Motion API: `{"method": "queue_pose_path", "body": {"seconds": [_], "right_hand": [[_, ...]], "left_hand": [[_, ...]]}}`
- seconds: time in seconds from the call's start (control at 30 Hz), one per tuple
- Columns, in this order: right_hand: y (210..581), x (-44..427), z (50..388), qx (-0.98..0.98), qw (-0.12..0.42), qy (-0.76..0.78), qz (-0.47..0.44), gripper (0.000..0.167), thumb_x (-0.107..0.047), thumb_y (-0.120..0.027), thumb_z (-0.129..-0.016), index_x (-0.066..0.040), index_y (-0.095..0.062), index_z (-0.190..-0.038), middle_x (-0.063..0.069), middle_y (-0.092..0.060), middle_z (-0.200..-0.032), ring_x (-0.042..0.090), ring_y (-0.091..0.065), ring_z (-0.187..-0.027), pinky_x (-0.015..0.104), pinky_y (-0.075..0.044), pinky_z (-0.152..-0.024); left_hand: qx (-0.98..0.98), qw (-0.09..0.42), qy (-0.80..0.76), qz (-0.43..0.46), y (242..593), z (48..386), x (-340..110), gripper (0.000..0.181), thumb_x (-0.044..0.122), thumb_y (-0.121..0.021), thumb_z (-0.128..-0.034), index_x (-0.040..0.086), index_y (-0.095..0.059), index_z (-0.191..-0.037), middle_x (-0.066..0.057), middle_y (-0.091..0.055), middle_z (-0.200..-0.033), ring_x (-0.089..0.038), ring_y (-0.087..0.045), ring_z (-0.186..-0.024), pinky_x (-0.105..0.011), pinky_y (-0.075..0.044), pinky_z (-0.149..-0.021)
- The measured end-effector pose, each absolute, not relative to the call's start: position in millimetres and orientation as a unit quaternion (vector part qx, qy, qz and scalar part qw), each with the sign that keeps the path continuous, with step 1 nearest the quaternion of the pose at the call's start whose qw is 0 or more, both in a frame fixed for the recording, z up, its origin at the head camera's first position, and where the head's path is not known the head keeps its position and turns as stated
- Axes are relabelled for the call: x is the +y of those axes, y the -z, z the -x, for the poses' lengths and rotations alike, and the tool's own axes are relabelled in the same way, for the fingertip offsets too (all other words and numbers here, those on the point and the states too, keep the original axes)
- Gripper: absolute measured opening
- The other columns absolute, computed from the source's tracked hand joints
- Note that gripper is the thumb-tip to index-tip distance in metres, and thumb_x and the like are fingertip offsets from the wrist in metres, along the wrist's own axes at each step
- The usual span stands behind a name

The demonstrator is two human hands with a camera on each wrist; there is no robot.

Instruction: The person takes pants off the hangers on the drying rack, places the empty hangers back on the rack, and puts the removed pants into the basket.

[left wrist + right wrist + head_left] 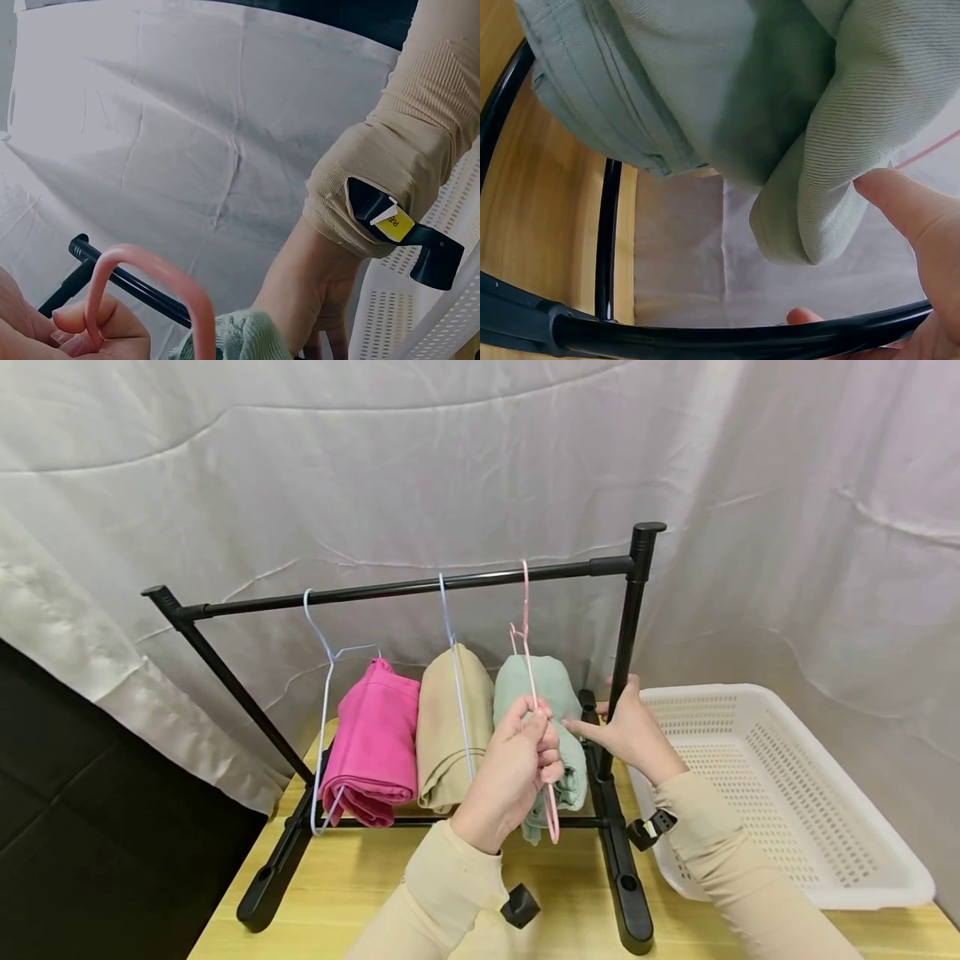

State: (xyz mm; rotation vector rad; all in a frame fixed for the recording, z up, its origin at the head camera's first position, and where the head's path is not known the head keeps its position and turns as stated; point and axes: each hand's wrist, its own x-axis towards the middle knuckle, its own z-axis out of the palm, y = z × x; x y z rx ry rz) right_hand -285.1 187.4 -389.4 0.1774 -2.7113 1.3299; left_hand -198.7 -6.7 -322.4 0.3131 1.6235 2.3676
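Observation:
My left hand [513,768] grips the pink hanger [529,668], whose hook sits over the rack's black top bar [375,590]. Over that hanger's lower part lies a folded pale green garment [525,677]. Beside the rack's right post, my right hand [636,731] spreads its thumb and fingers; in the right wrist view the thumb [900,196] touches the green cloth [705,82]. Further left, a folded beige garment [442,718] and a bright pink garment [378,735] hang on blue hangers [324,702]. The fingers of my right hand are partly hidden behind the post.
A white perforated basket [780,702] stands right of the rack. The black rack [626,860] rests on a wooden table [360,902]. A pale curtain [420,485] covers the back, and a dark panel [97,810] is at left.

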Motion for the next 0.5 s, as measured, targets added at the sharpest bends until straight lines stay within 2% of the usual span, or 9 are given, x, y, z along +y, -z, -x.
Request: {"method": "queue_pose_path", "body": {"seconds": [0.23, 0.4, 0.5], "right_hand": [[390.0, 186.1, 282.4, -0.903, 0.071, -0.421, -0.052, 0.107, -0.056, -0.083, -0.090, 0.007, -0.021, -0.150, 0.034, -0.064, -0.131, 0.038, -0.068, -0.091, 0.039, -0.051, -0.071], [390.2, 185.8, 280.5, -0.903, 0.073, -0.419, -0.055, 0.109, -0.056, -0.081, -0.092, 0.011, -0.019, -0.153, 0.039, -0.061, -0.139, 0.049, -0.069, -0.110, 0.048, -0.055, -0.082], [389.7, 185.8, 279.2, -0.906, 0.072, -0.414, -0.056, 0.113, -0.056, -0.080, -0.093, 0.013, -0.016, -0.155, 0.040, -0.062, -0.134, 0.049, -0.068, -0.109, 0.050, -0.055, -0.084]], "left_hand": [[0.558, 0.127, -0.812, -0.114, 320.2, 196.9, -7.2, 0.016, 0.020, -0.028, -0.1195, 0.014, -0.040, -0.110, 0.005, -0.024, -0.072, -0.009, -0.020, -0.060, -0.020, -0.026, -0.054], [0.556, 0.123, -0.814, -0.115, 317.7, 195.3, -8.0, 0.015, 0.019, -0.028, -0.1194, 0.013, -0.040, -0.112, 0.005, -0.024, -0.072, -0.009, -0.020, -0.060, -0.020, -0.026, -0.054], [0.554, 0.122, -0.815, -0.116, 316.1, 194.1, -8.7, 0.016, 0.019, -0.028, -0.1194, 0.014, -0.041, -0.111, 0.005, -0.024, -0.072, -0.009, -0.020, -0.059, -0.019, -0.026, -0.053]]}}
